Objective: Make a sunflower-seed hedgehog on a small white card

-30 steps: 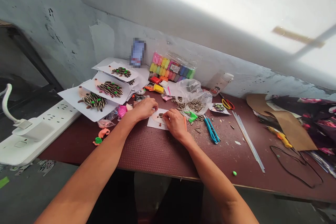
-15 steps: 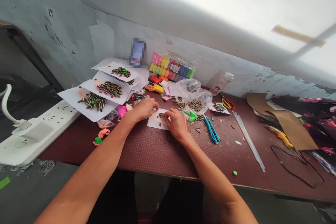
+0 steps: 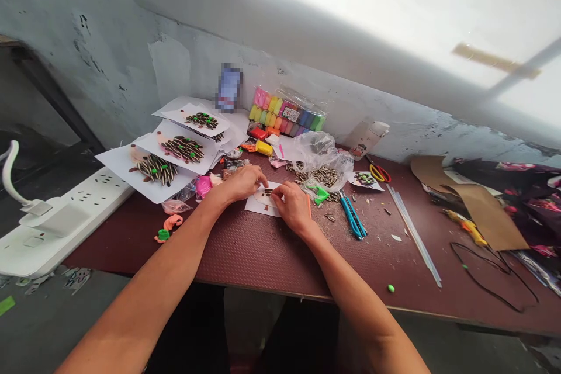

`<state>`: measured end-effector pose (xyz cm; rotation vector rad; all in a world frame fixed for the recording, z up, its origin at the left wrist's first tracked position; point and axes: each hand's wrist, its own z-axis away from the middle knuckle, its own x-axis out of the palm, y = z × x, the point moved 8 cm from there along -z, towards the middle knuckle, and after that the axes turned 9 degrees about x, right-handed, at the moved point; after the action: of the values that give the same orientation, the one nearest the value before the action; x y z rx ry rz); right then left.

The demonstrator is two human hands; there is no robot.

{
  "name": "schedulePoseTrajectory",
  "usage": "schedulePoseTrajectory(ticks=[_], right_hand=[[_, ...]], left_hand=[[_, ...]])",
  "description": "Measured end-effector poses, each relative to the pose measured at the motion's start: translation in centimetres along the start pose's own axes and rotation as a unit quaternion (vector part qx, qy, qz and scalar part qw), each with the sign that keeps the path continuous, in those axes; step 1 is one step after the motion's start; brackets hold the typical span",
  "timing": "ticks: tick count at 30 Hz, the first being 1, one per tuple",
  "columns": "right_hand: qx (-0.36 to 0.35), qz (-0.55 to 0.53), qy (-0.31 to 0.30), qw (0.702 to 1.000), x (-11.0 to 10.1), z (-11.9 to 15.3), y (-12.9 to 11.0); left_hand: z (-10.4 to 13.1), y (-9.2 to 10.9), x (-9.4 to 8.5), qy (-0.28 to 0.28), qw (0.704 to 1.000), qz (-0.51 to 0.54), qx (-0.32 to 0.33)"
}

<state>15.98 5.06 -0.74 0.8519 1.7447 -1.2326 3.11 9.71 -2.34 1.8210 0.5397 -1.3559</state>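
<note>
Barely shifted: left hand [image 3: 239, 182], right hand [image 3: 294, 205] pinch-pressing white paper card [image 3: 258, 206]; grip contents unclear.

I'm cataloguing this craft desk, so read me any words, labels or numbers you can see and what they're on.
No text reads clearly.
Label on the clay pack: too small to read.
Label on the white bottle: too small to read.
Upright card against the wall: blurred out.
Paper card under both hands: no writing visible.

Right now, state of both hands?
Left hand: fingers curled, pressing on the small white card; not holding anything visible.
Right hand: fingertips pinched at the card's clay shape; what it holds cannot be told.
</note>
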Motion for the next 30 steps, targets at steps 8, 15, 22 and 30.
schedulePoseTrajectory(ticks=[8,15,22,30], right_hand=[[0.014,0.002,-0.008,1.0,0.0,-0.1,0.1],[0.014,-0.005,-0.008,1.0,0.0,-0.2,0.2],[0.024,-0.025,0.035,0.999,-0.6,-0.1,1.0],[0.078,0.016,0.088,0.993,-2.4,-1.7,4.9]], left_hand=[[-0.3,-0.5,0.6,0.003,1.0,0.004,0.025],[-0.2,-0.3,0.3,0.008,0.999,0.02,0.026],[0.1,-0.5,0.0,0.035,0.998,0.054,0.009],[0.0,-0.8,0.0,0.034,0.998,0.054,0.009]])
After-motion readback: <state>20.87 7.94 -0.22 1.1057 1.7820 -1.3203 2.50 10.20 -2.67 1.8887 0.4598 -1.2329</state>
